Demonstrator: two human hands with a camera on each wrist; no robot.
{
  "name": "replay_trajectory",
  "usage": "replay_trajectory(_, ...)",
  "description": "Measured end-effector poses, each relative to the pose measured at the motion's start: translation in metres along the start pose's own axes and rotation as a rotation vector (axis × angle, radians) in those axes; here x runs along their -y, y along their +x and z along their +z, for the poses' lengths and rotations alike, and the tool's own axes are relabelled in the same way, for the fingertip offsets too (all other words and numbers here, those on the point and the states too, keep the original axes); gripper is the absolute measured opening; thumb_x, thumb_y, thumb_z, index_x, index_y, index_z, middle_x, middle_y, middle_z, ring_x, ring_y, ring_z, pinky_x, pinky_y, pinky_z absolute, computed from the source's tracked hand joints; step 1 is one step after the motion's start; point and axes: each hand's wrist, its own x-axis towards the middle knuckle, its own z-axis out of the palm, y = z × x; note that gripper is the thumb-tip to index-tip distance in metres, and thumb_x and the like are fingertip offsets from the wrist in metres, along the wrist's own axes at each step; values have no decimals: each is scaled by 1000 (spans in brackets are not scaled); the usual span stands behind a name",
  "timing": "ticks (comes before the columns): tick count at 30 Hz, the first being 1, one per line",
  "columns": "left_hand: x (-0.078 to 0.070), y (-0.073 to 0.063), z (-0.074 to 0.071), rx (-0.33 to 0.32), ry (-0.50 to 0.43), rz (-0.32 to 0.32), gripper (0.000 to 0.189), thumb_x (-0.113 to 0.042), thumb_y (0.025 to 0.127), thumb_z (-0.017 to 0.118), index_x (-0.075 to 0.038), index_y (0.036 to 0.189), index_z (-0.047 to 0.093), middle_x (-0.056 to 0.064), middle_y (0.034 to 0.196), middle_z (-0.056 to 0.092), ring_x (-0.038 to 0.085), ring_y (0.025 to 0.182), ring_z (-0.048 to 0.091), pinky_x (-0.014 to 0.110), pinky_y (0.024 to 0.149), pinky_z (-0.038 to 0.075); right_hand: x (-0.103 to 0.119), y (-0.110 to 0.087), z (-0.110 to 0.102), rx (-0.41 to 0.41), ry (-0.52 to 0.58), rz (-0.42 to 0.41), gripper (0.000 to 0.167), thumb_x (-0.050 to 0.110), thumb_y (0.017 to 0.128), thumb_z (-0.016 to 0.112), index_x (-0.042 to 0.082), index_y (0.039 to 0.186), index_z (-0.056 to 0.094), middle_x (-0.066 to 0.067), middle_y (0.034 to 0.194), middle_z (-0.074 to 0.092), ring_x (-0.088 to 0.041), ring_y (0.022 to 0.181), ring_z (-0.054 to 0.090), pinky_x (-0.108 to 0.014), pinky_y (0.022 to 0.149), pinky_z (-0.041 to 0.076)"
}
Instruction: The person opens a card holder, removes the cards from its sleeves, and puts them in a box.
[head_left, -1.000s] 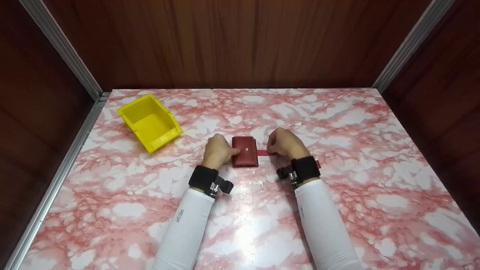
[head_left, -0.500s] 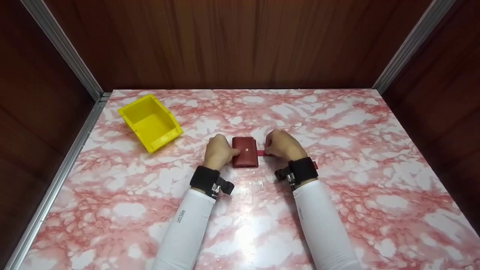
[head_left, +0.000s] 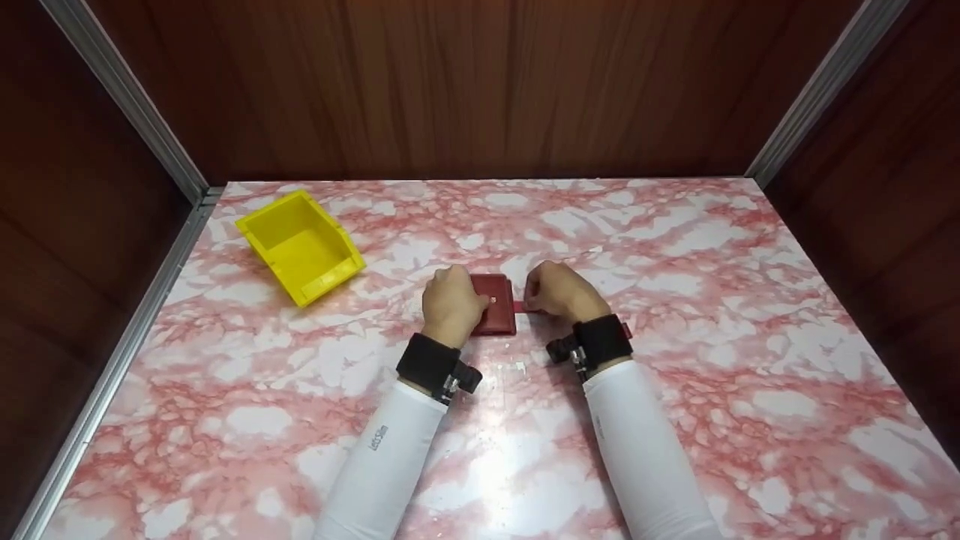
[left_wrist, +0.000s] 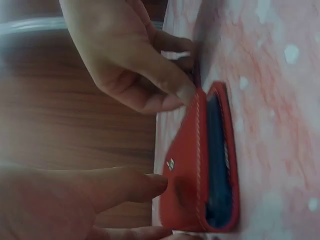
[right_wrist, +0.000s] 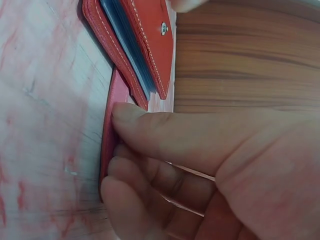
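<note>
A small red leather card wallet [head_left: 501, 321] lies folded on the table in front of me. Dark blue card sleeves [right_wrist: 128, 42] show between its covers in the right wrist view. My left hand [head_left: 453, 304] holds the wallet's left side, thumb on the top cover beside a small metal emblem [left_wrist: 170, 164] and fingers by the folded edge. A flat pinkish-red strap [right_wrist: 118, 89] sticks out from the wallet's right side. My right hand [head_left: 561, 291] pinches this strap with the thumb on top and the fingers curled; its far end is partly hidden by the fingers.
A yellow plastic bin [head_left: 304, 247] stands at the back left of the red-and-white marbled table [head_left: 675, 247]. Brown wood-grain panels [head_left: 480, 90] with metal corner rails [head_left: 135, 105] enclose the table at the back and both sides.
My left hand has shifted right, and its thumb now reaches farther across the wallet's cover. My right hand has moved slightly left towards the wallet, with less strap showing between.
</note>
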Motion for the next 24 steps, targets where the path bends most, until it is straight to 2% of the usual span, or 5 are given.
replay_trajectory(6,-35,-11,2,-115,124,95,20,-26,73,72,-8,81,69,11,85,71,30,78,68,44,64,56,-1,-1,0,-24,8,-11,8,13,72,72,6,74,68,4,59,54,-14,57,50,-22,51,39)
replay_trajectory(10,-51,-12,17,-191,233,84,11,-15,79,62,-10,80,71,9,85,71,27,76,68,40,63,56,-1,0,1,-47,4,-34,10,16,69,73,9,67,65,6,56,52,-13,55,48,-22,49,38)
replay_trajectory(12,-55,-11,27,-212,280,58,16,-10,82,57,-11,82,73,8,84,72,26,75,68,38,63,56,-1,1,2,-52,0,-32,9,15,67,71,11,63,63,6,55,51,-13,54,47,-22,48,37)
replay_trajectory(18,-58,-7,49,-205,433,-36,25,-12,86,50,-16,82,75,6,83,72,25,70,66,39,49,52,-1,2,4,-34,6,-31,7,9,66,66,12,62,62,7,54,50,-13,53,46,-22,46,36)
replay_trajectory(24,-59,-7,52,-263,457,-26,28,-12,86,48,-17,83,75,8,81,72,24,69,66,37,50,52,-1,2,1,-19,-22,-6,5,11,69,68,10,65,65,4,59,53,-15,57,48,-23,49,38)
